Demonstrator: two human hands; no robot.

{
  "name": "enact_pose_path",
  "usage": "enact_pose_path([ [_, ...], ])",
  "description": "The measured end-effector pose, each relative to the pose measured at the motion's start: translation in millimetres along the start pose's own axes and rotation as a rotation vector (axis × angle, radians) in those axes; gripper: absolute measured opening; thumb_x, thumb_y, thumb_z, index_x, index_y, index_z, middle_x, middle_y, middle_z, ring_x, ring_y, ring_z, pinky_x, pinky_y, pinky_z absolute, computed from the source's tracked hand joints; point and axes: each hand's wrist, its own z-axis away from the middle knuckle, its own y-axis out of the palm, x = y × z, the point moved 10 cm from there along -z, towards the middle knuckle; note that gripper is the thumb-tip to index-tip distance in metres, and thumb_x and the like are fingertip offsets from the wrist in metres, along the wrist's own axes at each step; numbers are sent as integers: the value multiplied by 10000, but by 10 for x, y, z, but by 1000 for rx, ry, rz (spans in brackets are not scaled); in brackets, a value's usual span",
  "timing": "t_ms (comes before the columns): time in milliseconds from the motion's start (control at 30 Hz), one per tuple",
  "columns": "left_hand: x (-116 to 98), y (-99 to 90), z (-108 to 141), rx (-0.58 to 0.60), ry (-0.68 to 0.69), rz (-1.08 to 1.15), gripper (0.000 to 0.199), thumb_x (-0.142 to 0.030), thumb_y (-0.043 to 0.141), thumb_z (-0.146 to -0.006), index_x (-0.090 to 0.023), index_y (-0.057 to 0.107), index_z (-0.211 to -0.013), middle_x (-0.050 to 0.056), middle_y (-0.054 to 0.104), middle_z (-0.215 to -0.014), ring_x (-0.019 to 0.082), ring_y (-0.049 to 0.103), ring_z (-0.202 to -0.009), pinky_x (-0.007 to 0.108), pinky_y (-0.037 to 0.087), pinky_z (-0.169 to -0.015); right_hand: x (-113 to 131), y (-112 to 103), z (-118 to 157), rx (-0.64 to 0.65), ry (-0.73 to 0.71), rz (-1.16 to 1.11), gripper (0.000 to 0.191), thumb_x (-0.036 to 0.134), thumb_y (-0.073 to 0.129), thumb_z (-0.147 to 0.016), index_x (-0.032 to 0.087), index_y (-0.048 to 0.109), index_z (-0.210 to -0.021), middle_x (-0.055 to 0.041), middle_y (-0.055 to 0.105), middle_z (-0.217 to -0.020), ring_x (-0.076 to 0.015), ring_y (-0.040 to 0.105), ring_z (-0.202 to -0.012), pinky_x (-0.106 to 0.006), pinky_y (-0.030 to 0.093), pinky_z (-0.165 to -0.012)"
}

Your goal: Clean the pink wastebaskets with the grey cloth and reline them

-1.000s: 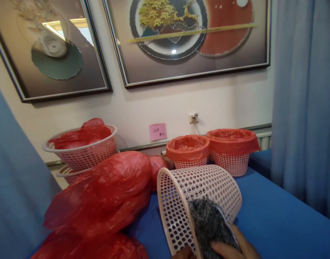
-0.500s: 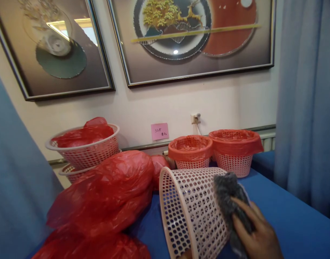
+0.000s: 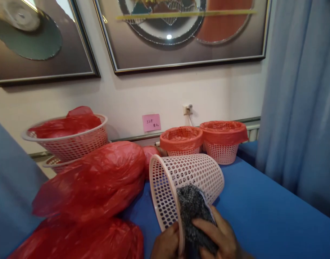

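A pale pink perforated plastic basket (image 3: 208, 172) lies on its side on the blue surface, its mouth turned left. At the lower rim, my left hand (image 3: 167, 241) grips the basket's edge, with part of the fingers hidden. My right hand (image 3: 221, 233) holds a dark grey fuzzy cloth (image 3: 193, 208) pressed against the outside of the basket near the rim. The cloth covers part of the holes.
Red plastic bags (image 3: 100, 183) are heaped on the left. Behind them stands a wide basket (image 3: 75, 144) with red plastic inside. Two red-lined baskets, a nearer one (image 3: 181, 145) and another (image 3: 221, 140), stand by the wall. A blue curtain (image 3: 294, 93) hangs at right.
My right hand has moved the cloth from the basket's base end to near its rim. My left hand now shows at the rim. The view has tilted down and shifted right.
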Motion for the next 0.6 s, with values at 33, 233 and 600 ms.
enact_pose_path([
  [33,-33,0,-7,9,17,1,321,-286,632,-898,-302,771,-1188,59,787,-1121,238,750,-1027,288,616,-918,-33,-18,-48,-1,20,3,438,261,630,-861,265,711,-1291,-131,612,-1453,-308,742,-1099,-378,664,-847],
  [233,-202,-123,-42,-56,37,-65,328,-215,596,-954,-267,727,-1251,83,757,-1222,214,742,-1099,282,595,-974,-1014,-298,-330,-124,551,39,373,364,598,-904,224,747,-1217,-126,752,-1175,-310,730,-1100,-484,608,-977],
  [600,-218,41,-58,76,-57,-85,359,-142,561,-875,-264,776,-1136,73,772,-1080,222,734,-972,299,603,-909,68,-237,-353,35,83,-110,426,218,619,-833,216,748,-1240,-140,681,-1334,-291,719,-1162,-394,623,-945],
])
